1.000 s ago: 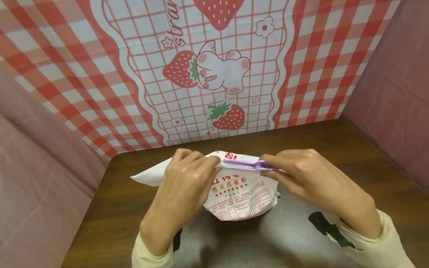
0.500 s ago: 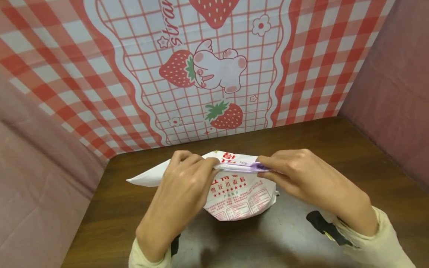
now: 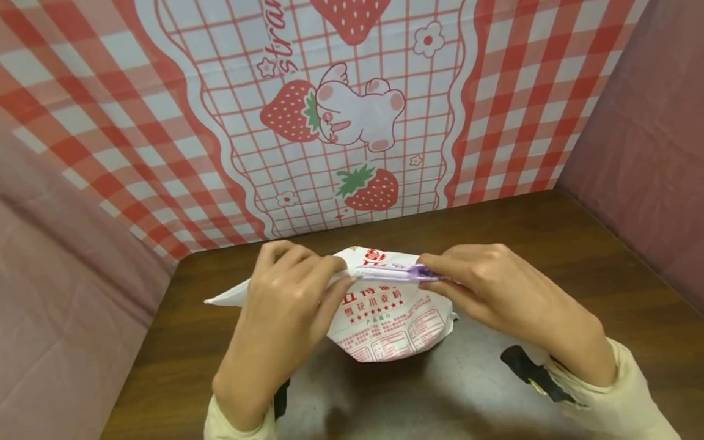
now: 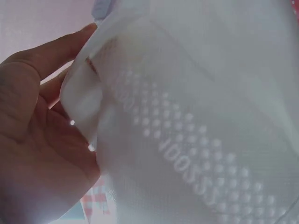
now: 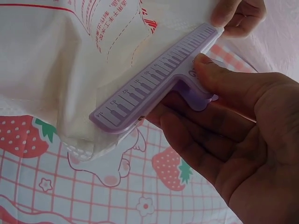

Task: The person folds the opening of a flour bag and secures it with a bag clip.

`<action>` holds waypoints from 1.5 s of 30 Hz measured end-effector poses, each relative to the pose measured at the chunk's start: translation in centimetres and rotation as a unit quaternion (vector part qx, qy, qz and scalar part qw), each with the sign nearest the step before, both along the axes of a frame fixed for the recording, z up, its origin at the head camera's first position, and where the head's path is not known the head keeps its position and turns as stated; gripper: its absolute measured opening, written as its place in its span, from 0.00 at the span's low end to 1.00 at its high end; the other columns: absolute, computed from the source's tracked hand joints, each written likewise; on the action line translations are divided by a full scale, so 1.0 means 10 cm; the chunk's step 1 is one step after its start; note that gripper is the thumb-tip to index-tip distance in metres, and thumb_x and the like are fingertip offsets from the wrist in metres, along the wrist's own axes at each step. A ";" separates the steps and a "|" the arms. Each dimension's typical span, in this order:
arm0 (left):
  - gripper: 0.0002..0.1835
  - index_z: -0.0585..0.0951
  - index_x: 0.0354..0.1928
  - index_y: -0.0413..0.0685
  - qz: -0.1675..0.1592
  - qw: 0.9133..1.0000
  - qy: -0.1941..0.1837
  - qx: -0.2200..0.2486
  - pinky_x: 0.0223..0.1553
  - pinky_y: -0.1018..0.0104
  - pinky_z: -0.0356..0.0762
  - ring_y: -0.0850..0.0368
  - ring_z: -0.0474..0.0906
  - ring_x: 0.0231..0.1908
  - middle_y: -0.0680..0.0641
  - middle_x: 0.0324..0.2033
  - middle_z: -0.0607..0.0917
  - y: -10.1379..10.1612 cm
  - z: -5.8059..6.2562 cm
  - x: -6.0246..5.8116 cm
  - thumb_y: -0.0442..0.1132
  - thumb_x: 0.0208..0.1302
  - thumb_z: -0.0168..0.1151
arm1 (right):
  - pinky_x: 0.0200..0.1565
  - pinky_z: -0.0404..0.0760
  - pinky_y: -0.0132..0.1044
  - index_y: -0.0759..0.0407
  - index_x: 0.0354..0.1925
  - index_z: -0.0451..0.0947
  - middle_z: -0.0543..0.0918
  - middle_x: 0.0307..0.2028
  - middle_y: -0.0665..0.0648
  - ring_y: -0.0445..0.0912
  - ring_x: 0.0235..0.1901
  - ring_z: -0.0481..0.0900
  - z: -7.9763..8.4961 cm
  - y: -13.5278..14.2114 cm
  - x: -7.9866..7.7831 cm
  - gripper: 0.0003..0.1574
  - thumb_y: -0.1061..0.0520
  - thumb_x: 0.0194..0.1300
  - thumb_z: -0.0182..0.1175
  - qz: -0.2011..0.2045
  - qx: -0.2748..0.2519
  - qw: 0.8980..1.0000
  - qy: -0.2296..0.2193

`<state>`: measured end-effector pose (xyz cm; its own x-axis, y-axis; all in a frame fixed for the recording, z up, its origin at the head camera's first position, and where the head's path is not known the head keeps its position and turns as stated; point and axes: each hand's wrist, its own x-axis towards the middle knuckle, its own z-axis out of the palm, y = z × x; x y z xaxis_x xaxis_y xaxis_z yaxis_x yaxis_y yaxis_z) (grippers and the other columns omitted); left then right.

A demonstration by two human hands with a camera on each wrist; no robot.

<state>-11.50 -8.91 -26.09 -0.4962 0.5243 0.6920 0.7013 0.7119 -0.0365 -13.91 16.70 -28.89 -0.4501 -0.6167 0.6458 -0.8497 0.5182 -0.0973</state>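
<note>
A white flour bag [image 3: 385,333] with red print stands in front of me, its top edge gathered. Along that edge lies a purple bag clip [image 3: 382,273]; its long bar with a piano-key pattern shows in the right wrist view. My right hand [image 3: 500,299] pinches the clip's handle between thumb and fingers. With my left hand [image 3: 275,311] I pinch the bag's top fold near the clip's far end. In the left wrist view, the bag's white plastic [image 4: 196,116] with embossed dots fills most of the frame, and the left fingertips are partly hidden behind it.
The bag is over a grey mat [image 3: 462,391] on a brown wooden table [image 3: 165,342]. Behind the table hangs a red-and-white strawberry cloth [image 3: 363,122]. Pink cloths hang at the left [image 3: 66,318] and right [image 3: 638,140].
My left hand has shifted a little left along the bag's top edge, and less of the white flap shows beyond it. My right hand keeps its hold on the clip. The view has shifted slightly.
</note>
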 end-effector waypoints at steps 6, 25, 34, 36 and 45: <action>0.05 0.79 0.31 0.45 -0.018 1.000 0.004 0.001 0.44 0.59 0.65 0.58 0.74 0.28 0.52 0.22 0.81 0.00 0.01 0.01 0.38 0.58 0.58 | 0.26 0.72 0.24 0.58 0.44 0.79 0.80 0.30 0.45 0.32 0.26 0.71 -0.02 -0.01 0.00 0.18 0.49 0.62 0.55 0.007 -0.005 1.000 0.001; 0.05 0.78 0.31 0.43 -0.024 1.000 0.011 -0.007 0.41 0.62 0.67 0.58 0.72 0.26 0.51 0.22 0.80 0.03 0.00 0.03 0.37 0.59 0.57 | 0.26 0.69 0.19 0.56 0.43 0.79 0.78 0.30 0.42 0.30 0.26 0.69 -0.04 -0.06 -0.01 0.22 0.60 0.45 0.69 0.010 -0.010 1.000 -0.004; 0.05 0.78 0.32 0.44 -0.022 1.000 -0.005 -0.001 0.41 0.62 0.67 0.59 0.73 0.27 0.52 0.23 0.80 0.01 -0.01 0.00 0.39 0.59 0.57 | 0.29 0.75 0.25 0.52 0.46 0.77 0.79 0.36 0.43 0.31 0.32 0.74 -0.03 -0.04 -0.06 0.21 0.52 0.52 0.65 -0.022 0.010 0.997 -0.078; 0.06 0.78 0.32 0.44 -0.019 1.000 -0.007 0.002 0.41 0.62 0.67 0.59 0.74 0.28 0.53 0.23 0.81 0.01 -0.02 -0.01 0.39 0.59 0.57 | 0.30 0.75 0.26 0.50 0.50 0.75 0.79 0.38 0.42 0.31 0.33 0.75 -0.02 -0.03 -0.07 0.25 0.51 0.52 0.65 -0.020 0.011 0.996 -0.090; 0.07 0.79 0.33 0.44 -0.010 1.000 -0.014 -0.002 0.41 0.62 0.67 0.59 0.74 0.28 0.52 0.24 0.81 0.00 -0.02 -0.02 0.41 0.60 0.56 | 0.35 0.77 0.27 0.50 0.52 0.73 0.78 0.41 0.43 0.33 0.37 0.76 -0.02 -0.02 -0.07 0.26 0.54 0.53 0.64 -0.015 0.005 0.995 -0.099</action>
